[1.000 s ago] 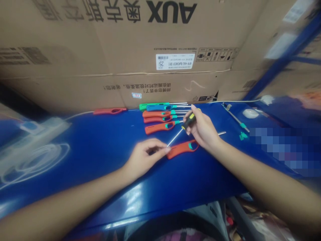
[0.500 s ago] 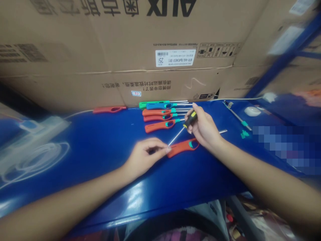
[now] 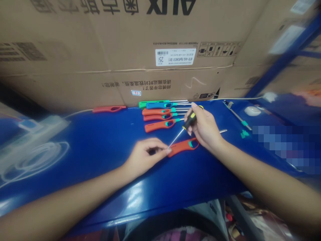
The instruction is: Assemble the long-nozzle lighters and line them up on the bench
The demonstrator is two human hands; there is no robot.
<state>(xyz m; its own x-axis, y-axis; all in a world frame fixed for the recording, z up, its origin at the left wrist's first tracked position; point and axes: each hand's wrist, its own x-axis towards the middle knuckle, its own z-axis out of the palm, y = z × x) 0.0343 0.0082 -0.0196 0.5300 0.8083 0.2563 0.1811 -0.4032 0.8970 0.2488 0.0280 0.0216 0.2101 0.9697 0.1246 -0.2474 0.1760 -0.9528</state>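
My right hand (image 3: 203, 126) grips a screwdriver (image 3: 190, 121) by its black-and-yellow handle. The thin shaft slants down to the left, its tip at the butt end of an orange long-nosed lighter (image 3: 182, 147) lying on the blue table. Thumb and forefinger of my left hand (image 3: 147, 154) are closed on that same end, beside the screwdriver tip. My right hand covers part of this lighter's metal tube. Beyond the hands, several lighters lie in a stack of rows: an orange one (image 3: 157, 126) nearest, a blue one (image 3: 156, 105) and a green one (image 3: 150, 102) at the back.
A red lighter shell (image 3: 107, 109) lies at the back left by the cardboard box (image 3: 120, 43). On the left are a power strip (image 3: 47, 129) and coiled white cable (image 3: 37, 160). A loose metal tube (image 3: 237, 115), green pieces (image 3: 244, 134) and a white mouse-shaped object (image 3: 252, 111) lie right.
The screwdriver's handle has shifted very slightly down and to the left, with my right hand still around it. My left hand and the orange lighter stay in place.
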